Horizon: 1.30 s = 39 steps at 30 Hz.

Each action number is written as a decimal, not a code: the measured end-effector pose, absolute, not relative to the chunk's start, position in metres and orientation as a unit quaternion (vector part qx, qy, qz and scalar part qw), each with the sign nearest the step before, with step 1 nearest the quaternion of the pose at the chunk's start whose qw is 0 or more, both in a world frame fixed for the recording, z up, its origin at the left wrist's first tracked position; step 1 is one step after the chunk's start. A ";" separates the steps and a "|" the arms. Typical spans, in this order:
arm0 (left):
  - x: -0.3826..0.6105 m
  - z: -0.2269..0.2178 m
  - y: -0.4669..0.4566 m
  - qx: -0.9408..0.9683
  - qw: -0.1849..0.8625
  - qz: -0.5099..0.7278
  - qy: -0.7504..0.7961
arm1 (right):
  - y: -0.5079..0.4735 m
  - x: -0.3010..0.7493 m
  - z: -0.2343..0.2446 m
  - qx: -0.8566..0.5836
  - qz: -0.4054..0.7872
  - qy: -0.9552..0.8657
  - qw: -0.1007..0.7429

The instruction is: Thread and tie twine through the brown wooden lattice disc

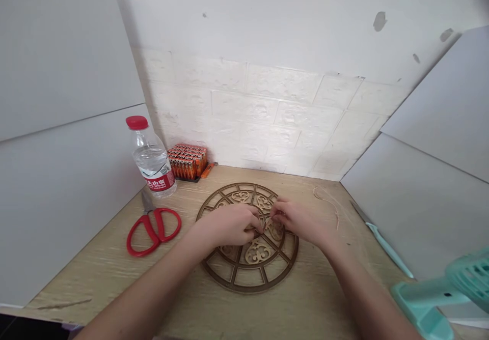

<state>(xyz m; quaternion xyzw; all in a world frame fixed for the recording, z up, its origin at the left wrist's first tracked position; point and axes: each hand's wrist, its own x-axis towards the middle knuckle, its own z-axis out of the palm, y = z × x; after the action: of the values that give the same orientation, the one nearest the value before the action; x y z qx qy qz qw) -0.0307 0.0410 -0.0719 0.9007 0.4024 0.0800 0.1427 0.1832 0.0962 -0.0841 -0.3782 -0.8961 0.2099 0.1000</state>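
Note:
A round brown openwork panel (248, 287) with gold scroll-shaped pieces lies flat on the wooden table. Over its middle, my left hand (235, 224) has its fingers curled together in a pinch, knuckles up. My right hand (292, 219) is pinched too, a short way to the right, above the panel's right half. The fingertips of both hands come close to each other near the panel's centre. Something small and thin seems to lie between them, but I cannot make it out. Both hands cover part of the panel's pattern.
Red-handled scissors (153, 230) lie at the left, by a water bottle (153, 164) with a red cap. Behind stands a block of orange lighters (188, 162). To the right are a thin string (329, 200), a turquoise-handled knife (389, 248) and a turquoise fan (431, 299).

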 end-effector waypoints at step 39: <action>-0.022 -0.068 0.034 0.921 0.090 0.074 0.371 | 0.110 0.197 -0.080 -0.367 0.347 -0.859 0.083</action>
<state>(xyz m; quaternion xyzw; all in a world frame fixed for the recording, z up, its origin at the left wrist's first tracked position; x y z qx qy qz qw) -0.0223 0.0343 -0.0682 0.9213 0.3710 0.0740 0.0902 0.1969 0.1104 -0.0803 -0.3671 -0.8591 0.3468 0.0833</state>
